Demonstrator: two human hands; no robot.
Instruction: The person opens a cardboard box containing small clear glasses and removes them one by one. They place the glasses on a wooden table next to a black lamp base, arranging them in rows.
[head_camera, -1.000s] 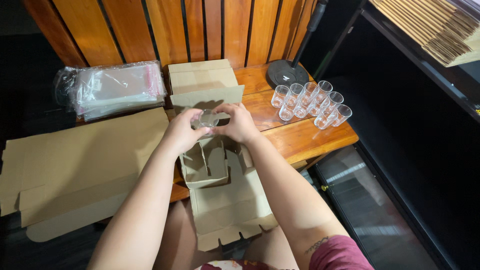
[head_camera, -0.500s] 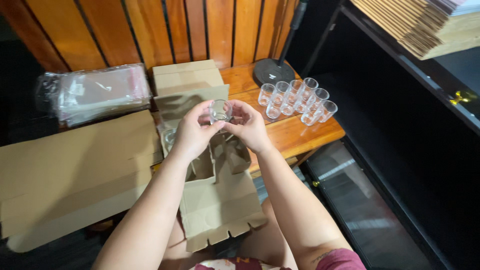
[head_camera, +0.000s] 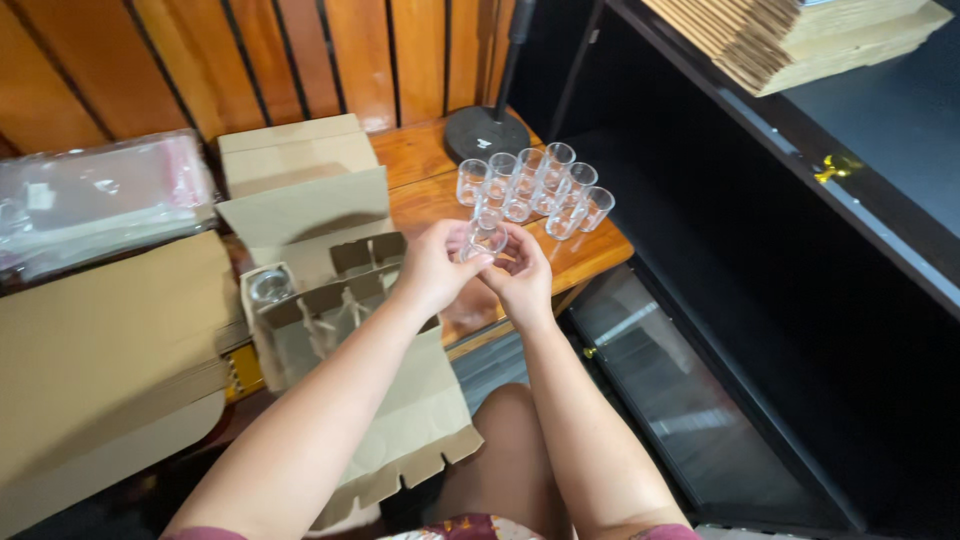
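While both hands' fingers pinch a clear cylindrical glass, smooth, ribbed cardboard box nearby.

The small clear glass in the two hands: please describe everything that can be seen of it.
The small clear glass is a short, straight-walled cylinder of see-through glass or plastic, and looks empty. Both hands hold it above the wooden table's front edge: the left hand grips its left side, and the right hand supports it from the right and below. Fingers hide its lower part. It sits just in front of a cluster of similar clear glasses, apart from them.
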